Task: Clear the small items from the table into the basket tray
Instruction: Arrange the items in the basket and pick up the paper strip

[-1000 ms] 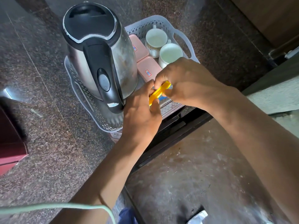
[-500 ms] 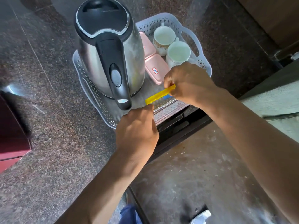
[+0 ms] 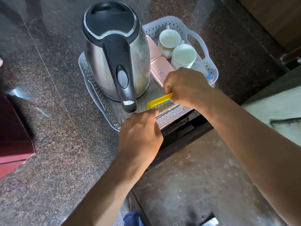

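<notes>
Speckled granite lay under the basket tray (image 3: 210,69), my view from above. My right hand (image 3: 187,87) pinched the flat yellow plastic strip (image 3: 158,101) over the tray's near rim; the left hand (image 3: 140,136) was curled just below, whether gripping anything I couldn't tell. Steel kettle (image 3: 114,54), two white cups (image 3: 176,48) and pink boxes (image 3: 161,70) already sat inside the white lattice: nearly done, I judged.

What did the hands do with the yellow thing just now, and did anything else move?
The left hand let go of the yellow strip and pulled back toward the person, its fingers curled. The right hand kept pinching one end of the strip, holding it low over the basket tray. The kettle, the two cups and the pink boxes stayed in place in the tray.
</notes>
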`<state>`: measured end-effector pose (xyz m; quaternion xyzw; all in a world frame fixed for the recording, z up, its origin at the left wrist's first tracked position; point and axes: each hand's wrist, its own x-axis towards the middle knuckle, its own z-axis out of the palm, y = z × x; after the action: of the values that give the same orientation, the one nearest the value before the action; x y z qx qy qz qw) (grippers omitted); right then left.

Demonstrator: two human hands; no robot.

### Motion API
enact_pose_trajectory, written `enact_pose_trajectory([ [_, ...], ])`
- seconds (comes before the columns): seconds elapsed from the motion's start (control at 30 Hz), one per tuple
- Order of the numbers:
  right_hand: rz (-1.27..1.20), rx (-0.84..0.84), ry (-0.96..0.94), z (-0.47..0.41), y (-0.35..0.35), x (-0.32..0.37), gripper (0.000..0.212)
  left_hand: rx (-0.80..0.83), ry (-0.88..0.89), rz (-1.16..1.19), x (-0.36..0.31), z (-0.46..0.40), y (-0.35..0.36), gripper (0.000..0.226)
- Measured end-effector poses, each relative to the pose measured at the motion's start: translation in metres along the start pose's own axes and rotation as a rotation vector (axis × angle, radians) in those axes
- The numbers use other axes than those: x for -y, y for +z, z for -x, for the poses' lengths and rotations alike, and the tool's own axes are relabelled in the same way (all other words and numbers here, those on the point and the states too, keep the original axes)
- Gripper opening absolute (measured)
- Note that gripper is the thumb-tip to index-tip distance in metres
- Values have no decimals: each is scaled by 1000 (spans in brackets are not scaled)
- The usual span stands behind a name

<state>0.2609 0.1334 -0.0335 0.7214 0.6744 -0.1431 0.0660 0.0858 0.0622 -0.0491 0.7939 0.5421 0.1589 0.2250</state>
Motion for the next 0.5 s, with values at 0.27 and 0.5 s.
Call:
enact_pose_trajectory([
  [0.27,-147,-26,17,30,-27,-11,41,15,-138,180,-27,4,-10,46],
  [0.5,-356,-303,153,119,-41,-37,33,-38,129,505,-58,23,8,36],
])
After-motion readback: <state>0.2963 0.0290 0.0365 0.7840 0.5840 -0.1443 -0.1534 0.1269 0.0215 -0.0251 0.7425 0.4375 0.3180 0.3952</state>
